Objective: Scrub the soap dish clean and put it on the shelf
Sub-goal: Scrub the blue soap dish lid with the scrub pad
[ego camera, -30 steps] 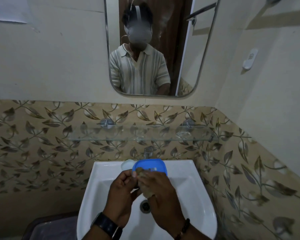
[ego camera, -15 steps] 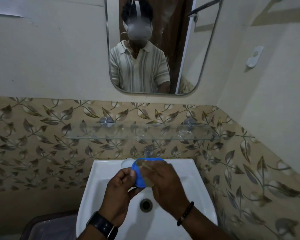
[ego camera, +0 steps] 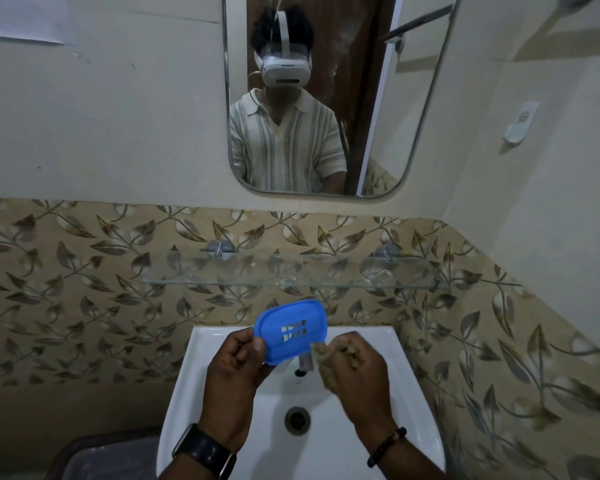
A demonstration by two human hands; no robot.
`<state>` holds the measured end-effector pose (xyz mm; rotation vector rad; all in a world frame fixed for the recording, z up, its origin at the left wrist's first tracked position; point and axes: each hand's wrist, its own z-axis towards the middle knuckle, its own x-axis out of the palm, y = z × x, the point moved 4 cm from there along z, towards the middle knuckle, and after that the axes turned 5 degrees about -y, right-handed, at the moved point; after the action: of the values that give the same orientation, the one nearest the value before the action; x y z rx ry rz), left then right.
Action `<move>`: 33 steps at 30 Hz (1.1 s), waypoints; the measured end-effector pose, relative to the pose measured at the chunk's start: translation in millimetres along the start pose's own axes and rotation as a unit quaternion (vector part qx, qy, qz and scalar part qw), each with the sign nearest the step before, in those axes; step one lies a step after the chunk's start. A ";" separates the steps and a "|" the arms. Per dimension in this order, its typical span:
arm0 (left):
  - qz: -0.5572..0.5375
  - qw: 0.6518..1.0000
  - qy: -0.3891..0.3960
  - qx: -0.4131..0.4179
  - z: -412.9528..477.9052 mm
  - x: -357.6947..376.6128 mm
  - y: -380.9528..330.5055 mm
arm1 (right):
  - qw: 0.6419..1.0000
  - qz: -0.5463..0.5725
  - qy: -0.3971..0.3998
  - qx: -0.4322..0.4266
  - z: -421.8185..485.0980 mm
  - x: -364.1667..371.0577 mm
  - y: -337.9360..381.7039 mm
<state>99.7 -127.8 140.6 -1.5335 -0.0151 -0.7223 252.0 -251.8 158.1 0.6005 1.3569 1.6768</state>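
Observation:
A blue plastic soap dish (ego camera: 291, 329) with drain slots is held up over the white sink (ego camera: 409, 410), its slotted face turned toward me. My left hand (ego camera: 234, 379) pinches its lower left edge between thumb and fingers. My right hand (ego camera: 352, 370) is just right of the dish, closed on a small beige scrubber (ego camera: 321, 353) and apart from the dish. The glass shelf (ego camera: 291, 277) runs along the tiled wall above the sink with nothing on it.
A mirror (ego camera: 378, 98) hangs above the shelf and reflects a person. The sink drain (ego camera: 297, 419) lies below my hands. A tap (ego camera: 305, 363) shows under the dish. A dark bin (ego camera: 104, 457) stands at the lower left. The right wall is close.
My left hand has lifted and turned the dish so its slotted face shows. My right hand with the scrubber has come off the dish and moved to the right.

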 end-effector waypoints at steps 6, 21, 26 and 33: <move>0.277 0.934 0.136 0.180 -2.3 -1.6 -14.5 | 0.968 0.187 0.032 0.164 22.4 -17.9 -11.2; 0.171 0.982 0.058 0.051 -1.1 -7.7 -8.3 | 0.984 0.133 0.060 0.100 -3.9 -9.9 1.9; -0.008 0.991 0.039 -0.128 -10.6 -8.5 3.5 | 0.994 0.062 0.051 0.081 -19.9 4.9 -3.4; -0.018 0.988 -0.022 -0.149 3.3 -28.9 4.4 | 0.993 0.052 0.073 0.076 -26.4 19.6 0.3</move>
<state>80.0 -113.4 124.2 -1.8391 0.0327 -0.7439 220.9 -249.0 147.8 0.6564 1.5937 1.7387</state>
